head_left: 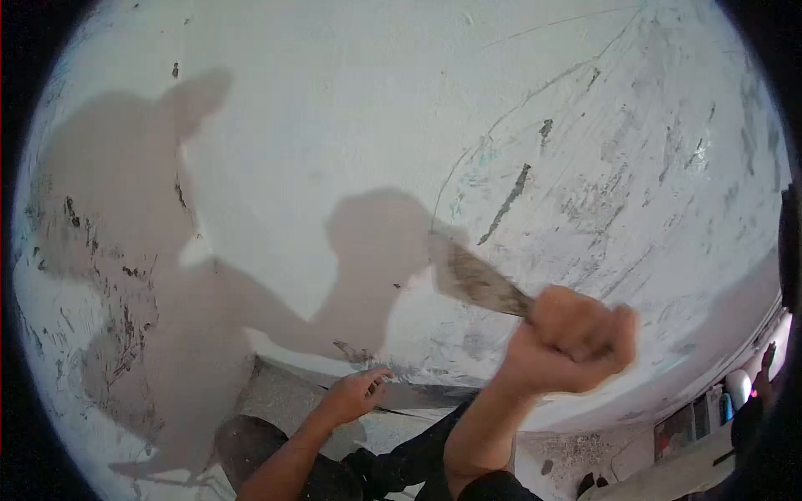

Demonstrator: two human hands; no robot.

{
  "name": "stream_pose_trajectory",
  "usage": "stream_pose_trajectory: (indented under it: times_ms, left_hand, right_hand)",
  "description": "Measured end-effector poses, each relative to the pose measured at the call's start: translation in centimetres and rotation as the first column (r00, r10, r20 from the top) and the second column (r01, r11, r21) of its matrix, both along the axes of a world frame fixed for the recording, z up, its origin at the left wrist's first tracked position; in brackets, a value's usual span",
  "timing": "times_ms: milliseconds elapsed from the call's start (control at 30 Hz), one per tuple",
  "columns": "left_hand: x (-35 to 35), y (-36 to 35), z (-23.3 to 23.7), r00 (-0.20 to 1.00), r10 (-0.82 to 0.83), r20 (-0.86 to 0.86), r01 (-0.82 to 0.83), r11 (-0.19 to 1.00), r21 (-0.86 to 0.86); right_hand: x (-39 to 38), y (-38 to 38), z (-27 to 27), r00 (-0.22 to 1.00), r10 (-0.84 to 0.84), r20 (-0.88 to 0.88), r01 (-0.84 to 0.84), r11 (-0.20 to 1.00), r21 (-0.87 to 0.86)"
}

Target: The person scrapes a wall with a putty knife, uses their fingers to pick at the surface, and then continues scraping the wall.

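Note:
My right hand (581, 338) is wrapped round the handle of a putty knife (480, 280), which is slightly blurred. Its wide, stained blade points up and left, its front edge overlapping the white wall (309, 142) in this view. Scraped grey streaks and dark gouges mark the wall above and right of the blade. Lower down, my left hand (355, 397) is near the foot of the wall with its fingers curled. A small dark patch shows between those fingers, and I cannot tell what it is.
Shadows of a head and arms fall across the wall's left half. My bent knees (255, 442) are close to the wall base, above a speckled, littered floor (572, 455). At far right, bottles and boxes (697, 417) stand by a pale ledge, near another person's hand (764, 376).

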State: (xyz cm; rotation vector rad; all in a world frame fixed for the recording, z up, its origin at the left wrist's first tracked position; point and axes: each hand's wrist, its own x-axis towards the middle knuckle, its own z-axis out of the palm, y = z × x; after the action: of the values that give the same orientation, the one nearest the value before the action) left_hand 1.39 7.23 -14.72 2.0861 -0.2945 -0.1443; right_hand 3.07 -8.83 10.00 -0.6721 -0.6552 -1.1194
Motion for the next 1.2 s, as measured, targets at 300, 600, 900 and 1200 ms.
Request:
stream_pose_trajectory:
  times_ms: [300,600,900,1200]
  left_hand:
    - [-0.1,0.2,0.3,1.0,-0.008,0.004,0.008,0.997,0.082]
    - [0.0,0.1,-1.6,0.998,-0.021,0.059,0.017,0.998,0.068]
    - [0.2,0.1,-2.5,0.993,-0.049,0.104,0.03,0.984,0.176]
    - [0.1,0.1,-2.9,0.992,-0.046,0.121,0.023,0.982,0.185]
  right_hand:
    - [-1.5,-0.3,0.5,0.995,0.071,0.063,-0.056,0.974,-0.218]
    - [-2.3,0.7,1.0,0.969,-0.226,-0.104,0.231,0.972,0.046]
    - [-2.5,-0.7,1.4,0.998,-0.001,0.056,0.012,0.98,-0.198]
    - [-2.5,0.1,0.8,0.981,-0.166,0.102,0.18,0.974,-0.137]
